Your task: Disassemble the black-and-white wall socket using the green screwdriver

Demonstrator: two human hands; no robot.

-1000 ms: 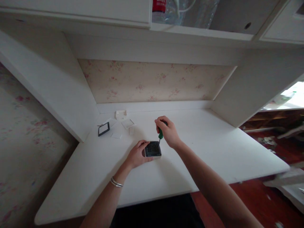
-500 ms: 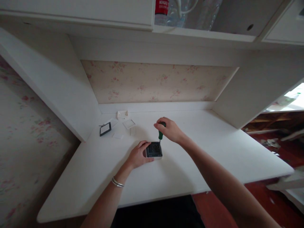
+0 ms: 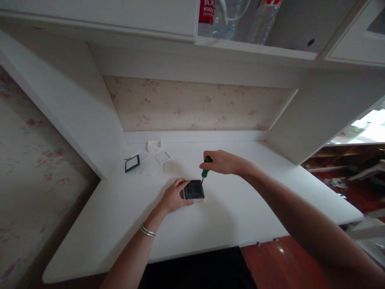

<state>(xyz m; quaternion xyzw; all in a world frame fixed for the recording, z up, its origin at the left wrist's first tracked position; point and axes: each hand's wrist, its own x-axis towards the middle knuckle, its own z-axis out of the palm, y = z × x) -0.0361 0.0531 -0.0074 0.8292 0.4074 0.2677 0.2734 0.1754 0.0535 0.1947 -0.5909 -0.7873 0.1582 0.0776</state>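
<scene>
right hand (image 3: pixel 221 161) has turned, fisted round screwdriver (image 3: pixel 205 173); left hand (image 3: pixel 173 198) clasps box (image 3: pixel 194 191) well inside desk edge (image 3: pixel 207 250).

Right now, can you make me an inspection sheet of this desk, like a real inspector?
Surface: white desk, a pale flat top.
Things in use: a green-handled screwdriver, tilted, its tip at the right side of a black-faced box.
Clutter: a black frame, a small white open case and thin pale pieces, back left.
Hands: left hand grips the box's left side; right hand grips the screwdriver handle.
Cables: on the desk, nothing seen; overhead, a curved white cord or tube, cannot tell which.
Surroundings: flowered wall; clear bottles in an open cupboard.
</scene>
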